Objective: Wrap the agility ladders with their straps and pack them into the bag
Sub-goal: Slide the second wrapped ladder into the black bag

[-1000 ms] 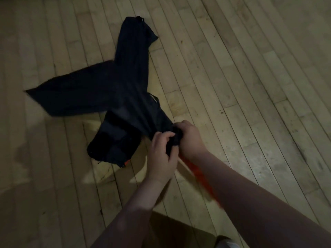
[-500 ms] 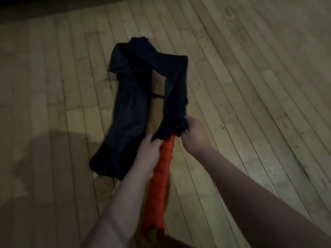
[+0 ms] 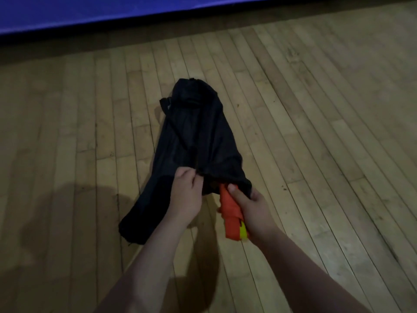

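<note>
A long black bag [image 3: 194, 141] lies on the wooden floor, its mouth towards me. My left hand [image 3: 186, 193] pinches the near rim of the mouth and holds it up. My right hand [image 3: 250, 208] grips an orange bundled agility ladder [image 3: 229, 211] with a yellow end; the bundle's far end is inside the bag's mouth, and only the near part shows. How deep it reaches is hidden by the fabric.
Light wooden floorboards [image 3: 316, 132] spread all around. A blue mat or wall padding [image 3: 112, 12] runs along the far edge. My own shadow falls on the floor at the left [image 3: 56, 211].
The bag has been straightened out. The orange bundle has slid further into the mouth. My right hand has moved from the bag's rim to the bundle; my left hand now holds the rim.
</note>
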Tool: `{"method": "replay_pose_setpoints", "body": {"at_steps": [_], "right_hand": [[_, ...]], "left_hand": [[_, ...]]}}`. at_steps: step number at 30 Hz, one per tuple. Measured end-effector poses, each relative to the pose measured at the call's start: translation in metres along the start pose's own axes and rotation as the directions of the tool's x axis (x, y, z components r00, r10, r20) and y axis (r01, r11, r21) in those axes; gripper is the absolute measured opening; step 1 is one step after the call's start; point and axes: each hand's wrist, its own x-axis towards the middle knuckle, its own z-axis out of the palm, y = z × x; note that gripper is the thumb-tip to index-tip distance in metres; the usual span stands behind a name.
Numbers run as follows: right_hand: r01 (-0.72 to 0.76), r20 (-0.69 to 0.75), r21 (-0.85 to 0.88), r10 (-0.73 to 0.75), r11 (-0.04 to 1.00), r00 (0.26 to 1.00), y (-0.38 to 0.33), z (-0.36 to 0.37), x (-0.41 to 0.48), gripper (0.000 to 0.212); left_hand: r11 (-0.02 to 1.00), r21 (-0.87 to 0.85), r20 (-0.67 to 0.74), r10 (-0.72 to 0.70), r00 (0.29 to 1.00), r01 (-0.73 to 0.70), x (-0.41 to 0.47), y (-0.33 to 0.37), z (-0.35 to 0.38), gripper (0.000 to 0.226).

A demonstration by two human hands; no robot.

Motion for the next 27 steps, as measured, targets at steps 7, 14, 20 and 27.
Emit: {"method": "replay_pose_setpoints", "body": {"at_steps": [7,14,20,27], "right_hand": [[-0.068,-0.395,0.097,0.101,0.993,0.913,-0.015,0.05,0.024,0.021],[0.045,-0.427,-0.093,-0.081,0.995,0.901,-0.017,0.057,0.027,0.027],[0.41,0.174,-0.721,-0.427,0.558,0.887,0.013,0.078,0.025,0.019],[0.386,0.475,-0.773,0.056,0.503,0.878,0.038,0.092,0.042,0.034]], "left_hand": [[0.937,-0.35,0.115,0.029,0.993,0.014,-0.051,-0.001,0.001,0.047],[0.962,-0.132,0.145,0.258,0.955,-0.239,-0.049,-0.022,-0.007,0.041],[0.99,-0.11,-0.201,0.068,0.977,-0.092,-0.025,-0.052,-0.032,0.035],[0.906,0.391,0.054,-0.199,0.978,0.162,-0.003,-0.107,-0.07,0.026]]}}
